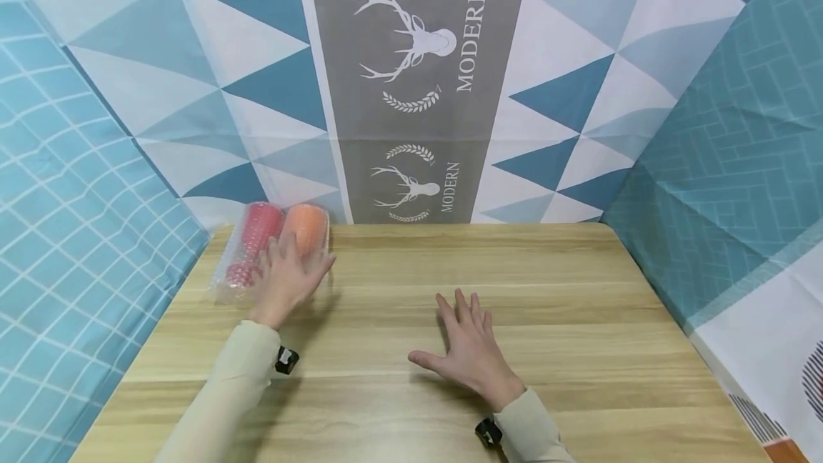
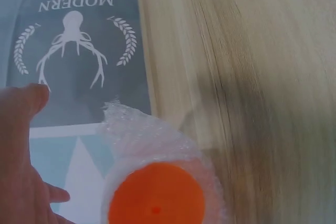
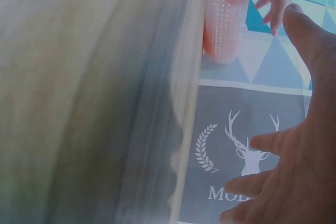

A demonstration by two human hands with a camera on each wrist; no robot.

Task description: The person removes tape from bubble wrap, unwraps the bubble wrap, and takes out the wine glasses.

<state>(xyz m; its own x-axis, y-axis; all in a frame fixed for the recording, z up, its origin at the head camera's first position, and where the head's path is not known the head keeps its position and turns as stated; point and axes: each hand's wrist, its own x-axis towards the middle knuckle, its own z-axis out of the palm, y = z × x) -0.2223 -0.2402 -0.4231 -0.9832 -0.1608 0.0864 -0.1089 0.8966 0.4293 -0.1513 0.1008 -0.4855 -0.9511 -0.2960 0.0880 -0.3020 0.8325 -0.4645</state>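
At the table's far left corner lie a pinkish-red cylinder (image 1: 262, 226) and an orange cylinder (image 1: 307, 226), side by side in clear bubble wrap (image 2: 139, 129). Over the near part of this wrapped pair is my left hand (image 1: 288, 283), its fingers spread; whether it touches the wrap I cannot tell. The left wrist view shows the orange cylinder's flat round end (image 2: 156, 195) beside the hand. My right hand (image 1: 471, 354) hovers above or rests on the middle right of the table, fingers apart, holding nothing.
The wooden table (image 1: 386, 263) meets a patterned cloth backdrop (image 1: 411, 113) at its far edge. Blue gridded cloth (image 1: 83, 220) hangs along the left side, teal cloth (image 1: 720, 163) along the right. Each wrist wears a small black device (image 1: 286, 360).
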